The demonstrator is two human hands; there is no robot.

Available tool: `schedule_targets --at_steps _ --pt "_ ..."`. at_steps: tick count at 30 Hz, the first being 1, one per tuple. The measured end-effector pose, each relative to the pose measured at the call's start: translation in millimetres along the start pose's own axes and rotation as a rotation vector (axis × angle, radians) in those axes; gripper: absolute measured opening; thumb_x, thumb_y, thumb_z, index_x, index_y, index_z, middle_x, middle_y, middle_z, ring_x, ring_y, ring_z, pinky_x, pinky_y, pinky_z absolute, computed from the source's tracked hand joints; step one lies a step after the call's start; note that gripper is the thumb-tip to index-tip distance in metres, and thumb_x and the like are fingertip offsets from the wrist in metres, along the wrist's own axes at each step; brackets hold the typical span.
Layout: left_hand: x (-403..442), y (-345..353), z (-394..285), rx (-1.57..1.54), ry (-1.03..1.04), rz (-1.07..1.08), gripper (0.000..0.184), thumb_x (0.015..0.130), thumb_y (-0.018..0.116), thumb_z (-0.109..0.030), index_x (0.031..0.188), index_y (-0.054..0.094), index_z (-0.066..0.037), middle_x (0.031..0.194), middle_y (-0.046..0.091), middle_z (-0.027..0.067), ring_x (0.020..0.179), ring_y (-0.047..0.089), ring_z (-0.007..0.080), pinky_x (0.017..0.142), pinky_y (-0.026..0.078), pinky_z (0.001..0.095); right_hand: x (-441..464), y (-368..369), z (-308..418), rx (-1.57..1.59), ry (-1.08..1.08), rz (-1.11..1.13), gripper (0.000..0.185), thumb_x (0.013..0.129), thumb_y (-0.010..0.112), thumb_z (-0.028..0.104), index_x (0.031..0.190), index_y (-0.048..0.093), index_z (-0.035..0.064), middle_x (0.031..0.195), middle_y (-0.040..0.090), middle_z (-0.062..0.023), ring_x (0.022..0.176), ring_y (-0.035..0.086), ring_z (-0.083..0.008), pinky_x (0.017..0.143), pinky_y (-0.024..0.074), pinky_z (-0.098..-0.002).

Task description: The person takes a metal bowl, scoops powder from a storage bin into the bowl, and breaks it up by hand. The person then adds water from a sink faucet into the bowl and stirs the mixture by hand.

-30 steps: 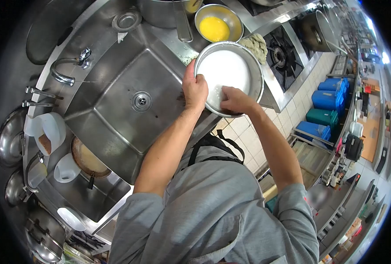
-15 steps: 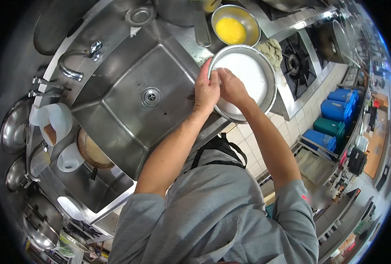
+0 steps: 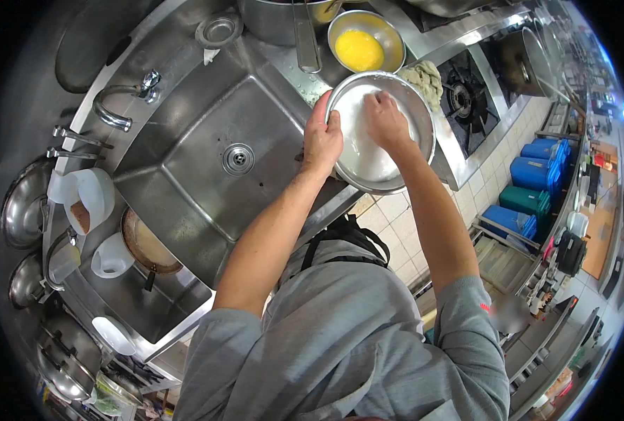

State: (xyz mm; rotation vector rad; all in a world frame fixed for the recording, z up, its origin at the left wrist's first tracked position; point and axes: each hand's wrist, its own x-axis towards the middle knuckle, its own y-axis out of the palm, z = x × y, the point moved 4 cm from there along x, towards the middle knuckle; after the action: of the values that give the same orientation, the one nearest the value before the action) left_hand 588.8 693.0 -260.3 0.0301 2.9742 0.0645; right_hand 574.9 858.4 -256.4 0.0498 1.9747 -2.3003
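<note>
My left hand (image 3: pixel 324 142) grips the near-left rim of a wide metal bowl (image 3: pixel 424 125), its thumb up on the edge. White material (image 3: pixel 359 126), liquid or fine powder, covers the bowl's bottom. Inside the bowl, my right hand (image 3: pixel 387 123) points down with its fingers bunched and curled at the white surface. Whatever those fingers may hold is hidden. Just beyond stands a second metal bowl (image 3: pixel 396 43) with a yellow, egg-like mixture (image 3: pixel 359 50) in it. A crumpled cloth (image 3: pixel 424 81) lies against the far right side of the bowl.
A steel sink (image 3: pixel 192 168) with a faucet (image 3: pixel 115 112) spreads to the left. Its smaller basin holds a pan (image 3: pixel 147 242) and a white plastic jug (image 3: pixel 112 256). A large pot (image 3: pixel 270 21) stands behind; a gas burner (image 3: pixel 466 98) is at the right, with several bins (image 3: pixel 536 175) beyond.
My right hand has moved from beside the left hand at the rim to the far middle of the bowl. The bowl has shifted slightly left in view, with the left hand still on it.
</note>
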Motion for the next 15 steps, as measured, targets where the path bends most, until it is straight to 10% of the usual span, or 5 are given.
schedule_targets --at_steps 5,6,15 --pt "-7.0 4.5 -2.6 -0.058 -0.014 -0.059 0.041 0.1 0.049 -0.005 0.141 0.049 -0.005 0.13 0.06 0.0117 0.116 0.056 0.019 0.099 0.043 0.0313 -32.4 3.3 1.5 0.034 0.043 0.138 0.038 0.083 0.059 0.012 0.12 0.049 0.0076 0.123 0.053 -0.0238 0.109 0.058 -0.0429 0.084 0.0553 -0.0524" --pt "-6.5 4.9 -2.0 -0.035 0.001 -0.069 0.041 0.099 0.047 -0.004 0.141 0.048 -0.004 0.13 0.06 0.0196 0.119 0.058 0.0299 0.102 0.043 0.0363 -41.4 2.9 5.8 0.066 0.041 0.151 0.04 0.082 0.059 0.011 0.12 0.049 0.0071 0.124 0.053 -0.0244 0.109 0.058 -0.043 0.085 0.0548 -0.0526" --pt "-6.9 3.0 -4.7 -0.015 -0.029 -0.043 0.043 0.098 0.049 -0.004 0.141 0.049 -0.004 0.131 0.059 0.0134 0.118 0.055 0.021 0.102 0.042 0.033 -75.5 2.4 27.7 0.309 0.07 0.356 0.039 0.08 0.061 0.016 0.116 0.055 0.0015 0.108 0.06 -0.0279 0.104 0.06 -0.0449 0.092 0.049 -0.0497"
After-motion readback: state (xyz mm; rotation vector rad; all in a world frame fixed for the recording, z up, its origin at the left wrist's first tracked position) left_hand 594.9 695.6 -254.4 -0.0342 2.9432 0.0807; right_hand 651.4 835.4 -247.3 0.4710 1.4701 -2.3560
